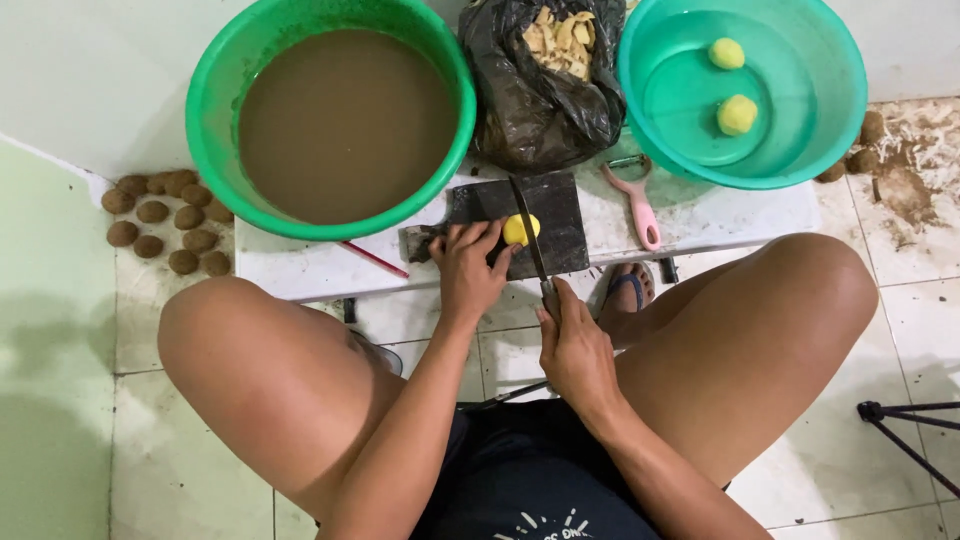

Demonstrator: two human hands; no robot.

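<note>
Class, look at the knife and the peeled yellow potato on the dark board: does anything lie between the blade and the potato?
Nothing visible does. The knife in the right hand already meets the potato, which the left hand steadies from the side.

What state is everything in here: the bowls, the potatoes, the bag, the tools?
Green basin: full of muddy water.
Teal basin: clear water, two peeled potatoes floating.
Black bag: open, holding peelings.
Yellow potato: peeled, held by left hand.
Knife: in right hand.
Pink peeler: lying unused.
Brown potatoes: unpeeled.

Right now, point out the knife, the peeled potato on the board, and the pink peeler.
knife (528, 232), head view, mid-blade
peeled potato (520, 229), head view, yellow top face
pink peeler (643, 212), head view, handle
</note>
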